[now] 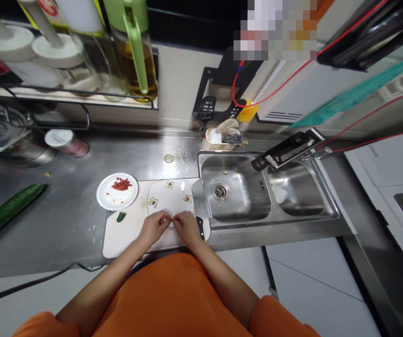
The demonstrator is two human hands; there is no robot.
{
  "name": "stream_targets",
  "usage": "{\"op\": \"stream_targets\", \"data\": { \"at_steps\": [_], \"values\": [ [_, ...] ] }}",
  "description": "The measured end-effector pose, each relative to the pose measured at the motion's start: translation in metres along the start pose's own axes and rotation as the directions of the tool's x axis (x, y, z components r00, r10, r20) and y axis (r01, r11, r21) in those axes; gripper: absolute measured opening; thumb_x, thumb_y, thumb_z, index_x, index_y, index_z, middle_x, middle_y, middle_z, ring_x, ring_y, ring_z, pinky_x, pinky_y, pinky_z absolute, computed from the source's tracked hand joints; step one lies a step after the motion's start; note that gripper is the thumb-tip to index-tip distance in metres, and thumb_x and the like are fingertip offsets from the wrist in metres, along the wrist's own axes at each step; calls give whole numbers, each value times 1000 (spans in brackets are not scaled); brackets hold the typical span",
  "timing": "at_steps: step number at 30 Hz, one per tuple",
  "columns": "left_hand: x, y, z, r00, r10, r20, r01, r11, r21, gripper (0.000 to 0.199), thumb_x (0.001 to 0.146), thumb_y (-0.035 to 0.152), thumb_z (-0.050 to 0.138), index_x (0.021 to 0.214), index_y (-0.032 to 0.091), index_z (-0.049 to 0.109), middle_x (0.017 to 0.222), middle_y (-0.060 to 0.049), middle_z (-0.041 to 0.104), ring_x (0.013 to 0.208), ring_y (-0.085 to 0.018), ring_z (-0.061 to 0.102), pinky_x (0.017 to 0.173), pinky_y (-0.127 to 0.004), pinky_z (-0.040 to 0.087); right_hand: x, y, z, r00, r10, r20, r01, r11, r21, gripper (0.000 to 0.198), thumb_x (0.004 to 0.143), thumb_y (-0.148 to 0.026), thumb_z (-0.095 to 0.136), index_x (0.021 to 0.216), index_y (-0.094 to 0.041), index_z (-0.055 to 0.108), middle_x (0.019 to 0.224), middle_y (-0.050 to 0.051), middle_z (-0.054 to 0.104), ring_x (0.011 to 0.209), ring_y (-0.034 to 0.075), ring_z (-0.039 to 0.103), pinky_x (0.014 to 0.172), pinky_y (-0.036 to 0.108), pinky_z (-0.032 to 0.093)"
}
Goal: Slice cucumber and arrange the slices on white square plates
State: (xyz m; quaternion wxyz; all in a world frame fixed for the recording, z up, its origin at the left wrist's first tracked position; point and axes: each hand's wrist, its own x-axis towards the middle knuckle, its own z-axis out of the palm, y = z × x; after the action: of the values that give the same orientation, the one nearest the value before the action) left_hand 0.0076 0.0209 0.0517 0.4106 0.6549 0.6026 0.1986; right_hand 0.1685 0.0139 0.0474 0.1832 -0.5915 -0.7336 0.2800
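Observation:
My left hand (155, 226) and my right hand (186, 227) meet at the near edge of a white squarish plate (168, 200). Both have thumb and fingers pinched together over a small greenish garnish (172, 223), mostly hidden by the fingertips; what each pinch holds is too small to tell. Three pinwheel garnishes of thin green-edged slices with red centres lie at the plate's left, far and right sides. Under the plate is a white cutting board (122, 241). A cleaver (201, 201) with a black handle lies by my right hand. A cucumber end (121, 216) rests left of my left hand.
A round white plate (102, 200) holds chopped red bits (122, 184). A long cucumber (8, 213) lies far left, near a can (67, 142) and a steel pot (22, 152). The double sink (240, 187) is at right. Bottles (133, 61) stand on a rack above.

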Motion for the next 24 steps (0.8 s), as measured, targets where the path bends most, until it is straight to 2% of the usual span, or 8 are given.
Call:
{"op": "stream_targets", "data": {
  "at_steps": [14, 24],
  "values": [
    [0, -1, -1, 999, 46, 8, -46, 999, 13, 10, 77, 24, 56, 82, 21, 64, 68, 3, 63, 63, -10, 55, 62, -21, 42, -1, -4, 0, 1000, -4, 3, 4, 999, -35, 12, 83, -18, 53, 76, -19, 62, 70, 1, 57, 75, 16, 49, 71, 27, 34],
    [-1, -8, -1, 979, 198, -39, -199, 980, -4, 13, 80, 23, 55, 79, 20, 68, 81, -2, 69, 74, -13, 62, 70, -24, 47, 0, -4, 0, 998, 22, 59, -18, 998, -62, 12, 85, -19, 53, 77, -18, 62, 74, 2, 58, 76, 16, 47, 72, 27, 32]
  ]
}}
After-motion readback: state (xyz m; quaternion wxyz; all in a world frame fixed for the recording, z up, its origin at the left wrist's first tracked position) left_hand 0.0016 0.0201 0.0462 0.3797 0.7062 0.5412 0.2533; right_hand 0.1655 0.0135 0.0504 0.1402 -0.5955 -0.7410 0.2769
